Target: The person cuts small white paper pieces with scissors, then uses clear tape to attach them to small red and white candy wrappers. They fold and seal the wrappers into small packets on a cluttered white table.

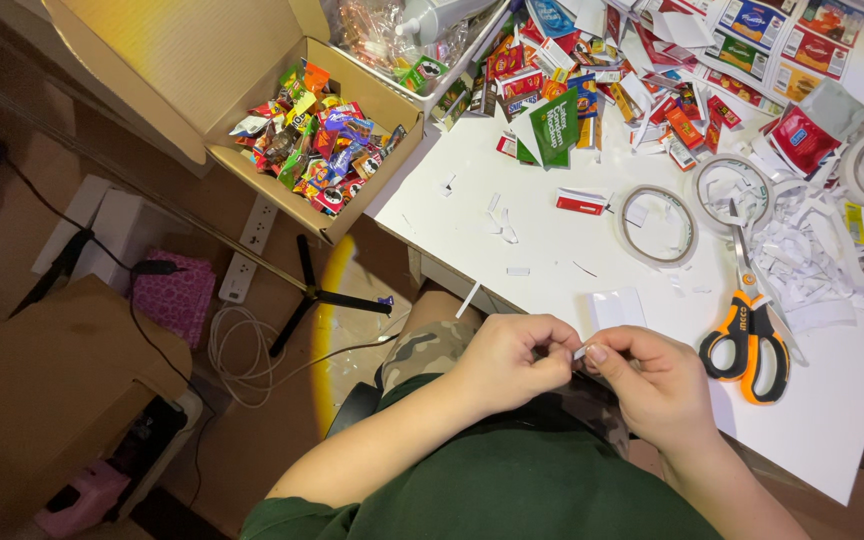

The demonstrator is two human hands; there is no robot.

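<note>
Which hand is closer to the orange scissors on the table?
The right hand. It sits just beside the scissors, close to their handles without touching them. The left hand is further away, on the far side of the right hand.

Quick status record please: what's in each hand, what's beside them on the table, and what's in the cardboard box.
left hand: pinching one end of a small white strip
right hand: pinching the strip's other end
nearest tool: orange-handled scissors, lying on the white table, untouched
tape rolls: one clear roll beside the scissors
cardboard box: open, holds mixed coloured wrapped sweets
table top: paper scraps, printed labels
</note>
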